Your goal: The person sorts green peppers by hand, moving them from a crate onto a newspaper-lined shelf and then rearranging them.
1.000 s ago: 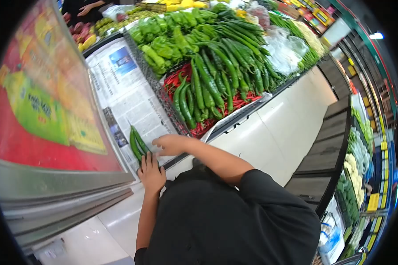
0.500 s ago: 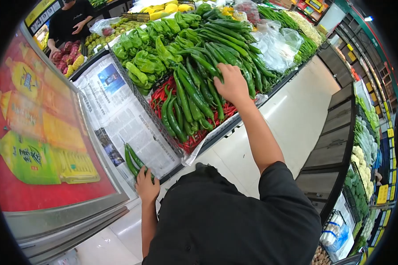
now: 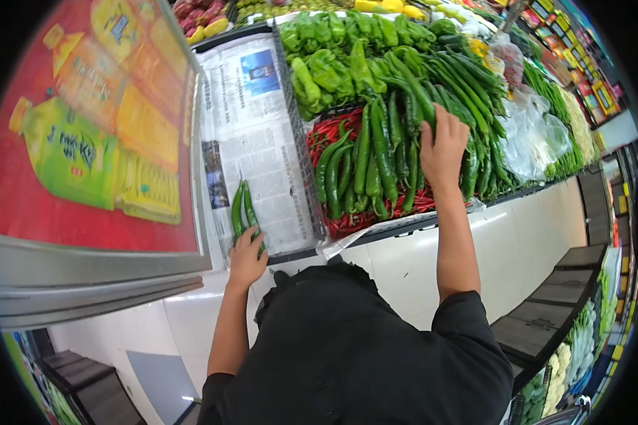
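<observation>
My left hand is at the near end of two long green chili peppers lying on newspaper, its fingers bent over their lower ends. My right hand reaches into the heap of long green chili peppers. Its thumb and fingers close around the lower end of one long green pepper that lies on top of the heap. Thin red chilies show beneath and around the heap.
Newspaper covers the strip left of the crate, beside a framed drink poster. Wrinkled green peppers lie behind the heap. A clear plastic bag sits at its right. A further vegetable shelf stands across the aisle.
The view has swung left, so the stall appears further right and the person at the upper left is out of sight. Both hands stay at the peppers they were touching.
</observation>
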The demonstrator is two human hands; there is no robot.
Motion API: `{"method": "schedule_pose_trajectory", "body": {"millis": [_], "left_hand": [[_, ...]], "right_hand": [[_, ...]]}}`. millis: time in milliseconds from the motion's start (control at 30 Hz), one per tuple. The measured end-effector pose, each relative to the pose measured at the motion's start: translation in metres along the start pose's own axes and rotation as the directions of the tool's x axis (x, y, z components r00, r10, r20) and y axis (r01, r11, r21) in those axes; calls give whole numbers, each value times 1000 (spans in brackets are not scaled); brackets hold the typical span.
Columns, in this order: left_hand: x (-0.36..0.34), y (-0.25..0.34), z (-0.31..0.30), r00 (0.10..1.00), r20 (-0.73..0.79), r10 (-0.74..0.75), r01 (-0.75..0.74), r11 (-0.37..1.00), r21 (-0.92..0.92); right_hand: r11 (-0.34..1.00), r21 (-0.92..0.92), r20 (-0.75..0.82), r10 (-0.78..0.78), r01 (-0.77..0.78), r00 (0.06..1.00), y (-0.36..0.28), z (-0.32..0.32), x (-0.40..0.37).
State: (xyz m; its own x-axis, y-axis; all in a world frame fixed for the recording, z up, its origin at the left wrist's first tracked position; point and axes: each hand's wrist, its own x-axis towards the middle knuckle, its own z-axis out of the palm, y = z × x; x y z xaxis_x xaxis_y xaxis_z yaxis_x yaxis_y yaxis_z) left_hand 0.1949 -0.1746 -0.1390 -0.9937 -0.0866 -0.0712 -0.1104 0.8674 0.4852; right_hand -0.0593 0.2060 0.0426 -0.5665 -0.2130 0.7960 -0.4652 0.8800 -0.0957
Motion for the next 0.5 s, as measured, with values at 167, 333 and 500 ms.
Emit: {"method": "schedule_pose_trajectory", "body": {"millis": [167,333,500], "left_hand": [[1,-7,3,1000,6,4,-4,1000,11],[1,-10,3,999,-24,24,-24,1000,-2],[-2,-12,1,995,-88,55,-58,998,-29]], "right_hand": [[941,337,-161,51,7,986,-91,-40,37],[725,664,251,17,-185,968,-197,21,-2],[622,589,644,24,-516,764,-243,143,-113]]}}
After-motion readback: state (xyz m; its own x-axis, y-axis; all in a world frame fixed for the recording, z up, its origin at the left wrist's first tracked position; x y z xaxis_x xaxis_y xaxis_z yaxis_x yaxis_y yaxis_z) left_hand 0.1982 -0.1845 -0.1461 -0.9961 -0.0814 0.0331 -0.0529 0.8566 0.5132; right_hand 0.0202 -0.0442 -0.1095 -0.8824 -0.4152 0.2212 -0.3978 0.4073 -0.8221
